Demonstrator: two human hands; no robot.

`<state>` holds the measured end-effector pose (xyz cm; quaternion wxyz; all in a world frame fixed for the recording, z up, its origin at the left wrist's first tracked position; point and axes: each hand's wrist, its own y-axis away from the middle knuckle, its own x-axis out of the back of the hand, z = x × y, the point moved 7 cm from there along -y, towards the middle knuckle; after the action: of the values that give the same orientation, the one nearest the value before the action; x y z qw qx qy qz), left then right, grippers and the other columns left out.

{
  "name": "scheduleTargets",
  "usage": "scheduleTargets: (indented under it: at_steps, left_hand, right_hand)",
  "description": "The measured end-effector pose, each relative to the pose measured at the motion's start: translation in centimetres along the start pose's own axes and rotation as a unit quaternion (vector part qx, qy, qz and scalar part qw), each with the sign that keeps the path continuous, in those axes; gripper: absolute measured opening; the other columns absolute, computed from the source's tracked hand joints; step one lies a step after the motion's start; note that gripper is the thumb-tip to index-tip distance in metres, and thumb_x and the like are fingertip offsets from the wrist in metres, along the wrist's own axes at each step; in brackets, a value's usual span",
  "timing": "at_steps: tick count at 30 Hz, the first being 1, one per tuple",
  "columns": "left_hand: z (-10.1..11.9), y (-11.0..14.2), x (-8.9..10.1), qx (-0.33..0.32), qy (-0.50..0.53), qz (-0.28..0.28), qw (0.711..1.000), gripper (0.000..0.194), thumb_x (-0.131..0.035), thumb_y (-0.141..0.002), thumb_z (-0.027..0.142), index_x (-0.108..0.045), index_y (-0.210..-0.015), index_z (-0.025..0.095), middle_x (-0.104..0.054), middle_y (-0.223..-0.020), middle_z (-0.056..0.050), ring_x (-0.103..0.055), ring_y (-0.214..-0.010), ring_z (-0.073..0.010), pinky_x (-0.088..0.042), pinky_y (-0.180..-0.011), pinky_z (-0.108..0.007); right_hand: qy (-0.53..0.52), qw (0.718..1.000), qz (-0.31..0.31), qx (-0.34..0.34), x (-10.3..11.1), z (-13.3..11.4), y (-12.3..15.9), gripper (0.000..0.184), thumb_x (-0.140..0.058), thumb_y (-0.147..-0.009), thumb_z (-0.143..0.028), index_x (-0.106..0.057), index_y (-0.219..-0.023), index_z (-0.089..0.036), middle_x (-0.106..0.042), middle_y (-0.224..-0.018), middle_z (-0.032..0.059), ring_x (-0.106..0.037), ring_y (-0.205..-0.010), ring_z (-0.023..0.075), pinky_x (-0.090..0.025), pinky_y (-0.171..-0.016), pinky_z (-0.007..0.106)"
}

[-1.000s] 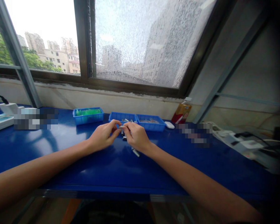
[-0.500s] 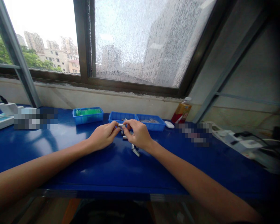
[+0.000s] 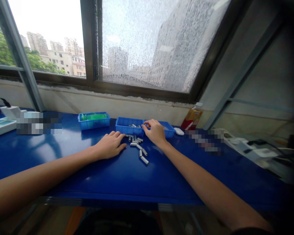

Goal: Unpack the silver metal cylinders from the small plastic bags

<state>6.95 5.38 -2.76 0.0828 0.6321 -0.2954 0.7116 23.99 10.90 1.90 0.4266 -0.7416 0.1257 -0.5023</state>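
My left hand [image 3: 110, 145] rests on the blue table with its fingers stretched out and the thumb apart, holding nothing. Just right of its fingertips lie several small silvery metal cylinders [image 3: 134, 144], some in a cluster and some trailing toward the front. My right hand [image 3: 155, 132] is over the inner edge of a blue bin [image 3: 127, 130], thumb and fingertips drawn together. Whatever is between those fingertips is too small to make out. More metal cylinders [image 3: 134, 125] lie inside this bin. A second blue bin [image 3: 170, 133] is partly covered by my right hand.
A blue bin [image 3: 94, 125] with green material stands at the back left. Behind the right bin are a white mouse-like object [image 3: 179, 131] and a drink bottle [image 3: 192, 117]. White power strips [image 3: 5, 124] and cables are at the left, with more at the right.
My hands have parted from a metal cylinder they held together. The right hand moved right to the bin; the left opened and lowered onto the table, uncovering the cylinders.
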Motion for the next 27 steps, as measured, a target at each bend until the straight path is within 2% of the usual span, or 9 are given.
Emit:
scheduleTargets:
  at_steps: [8,11,15,18,21,24,27]
  left_hand:
    - [-0.9,-0.5,-0.5,0.011,-0.008,-0.015,1.000,0.049,-0.031,-0.088,0.048,-0.041,-0.126,0.018,-0.052,-0.116,-0.013,-0.049,-0.105,-0.0299,-0.041,-0.082,-0.044]
    - [-1.1,-0.7,-0.3,0.012,-0.004,-0.013,1.000,0.043,-0.033,-0.087,0.047,-0.045,-0.119,0.021,-0.054,-0.113,-0.010,-0.051,-0.102,-0.0284,-0.043,-0.080,-0.042]
    - [-1.5,-0.9,-0.1,0.021,0.021,-0.002,1.000,0.032,-0.039,-0.085,0.042,-0.049,-0.104,0.019,-0.058,-0.104,-0.009,-0.054,-0.096,-0.0254,-0.044,-0.078,-0.038]
    - [-1.9,-0.9,-0.2,0.028,0.031,0.005,0.999,0.026,-0.041,-0.084,0.034,-0.048,-0.103,0.017,-0.059,-0.102,-0.009,-0.054,-0.095,-0.0242,-0.044,-0.080,-0.037]
    - [-2.1,-1.0,-0.3,0.019,0.039,0.006,0.999,0.024,-0.040,-0.084,0.029,-0.050,-0.103,0.018,-0.059,-0.104,-0.009,-0.055,-0.096,-0.0235,-0.043,-0.081,-0.036]
    - [-2.3,-1.0,-0.3,0.011,0.059,0.016,0.998,0.019,-0.042,-0.083,0.028,-0.055,-0.094,0.018,-0.059,-0.096,-0.008,-0.055,-0.091,-0.0229,-0.043,-0.079,-0.035]
    - [-2.2,-1.2,-0.1,0.000,0.123,0.032,0.992,0.016,-0.041,-0.083,0.023,-0.056,-0.086,0.016,-0.060,-0.089,-0.008,-0.056,-0.085,-0.0207,-0.043,-0.077,-0.032]
  right_hand:
    - [0.028,0.999,-0.002,-0.016,0.2,-0.6,0.1,0.017,-0.051,-0.080,-0.030,-0.061,-0.081,-0.017,-0.060,-0.075,0.0057,-0.054,-0.073,0.0191,-0.039,-0.066,0.029]
    - [0.021,0.999,0.008,-0.031,0.4,-0.4,0.1,0.020,-0.047,-0.082,-0.032,-0.060,-0.082,-0.016,-0.061,-0.077,0.0064,-0.053,-0.074,0.0192,-0.040,-0.067,0.029]
    - [-0.007,1.000,0.023,-0.018,0.8,-0.9,-0.1,0.021,-0.045,-0.084,-0.030,-0.059,-0.081,-0.016,-0.060,-0.074,0.0065,-0.053,-0.074,0.0195,-0.040,-0.071,0.030]
    - [-0.032,0.999,0.018,0.023,0.9,-2.4,0.1,0.017,-0.046,-0.083,-0.027,-0.059,-0.080,-0.016,-0.060,-0.076,0.0069,-0.052,-0.076,0.0196,-0.040,-0.073,0.031]
    - [-0.058,0.995,-0.014,0.085,0.7,-4.9,0.8,0.015,-0.047,-0.083,-0.025,-0.058,-0.080,-0.016,-0.060,-0.079,0.0069,-0.051,-0.078,0.0190,-0.039,-0.073,0.031]
    - [-0.091,0.979,-0.084,0.163,0.1,-7.9,2.1,0.015,-0.047,-0.084,-0.024,-0.059,-0.080,-0.016,-0.059,-0.075,0.0055,-0.051,-0.075,0.0174,-0.039,-0.072,0.030]
    - [-0.115,0.953,-0.165,0.226,-0.8,-10.0,3.4,0.014,-0.050,-0.083,-0.025,-0.059,-0.087,-0.016,-0.060,-0.079,0.0056,-0.051,-0.076,0.0169,-0.039,-0.072,0.029]
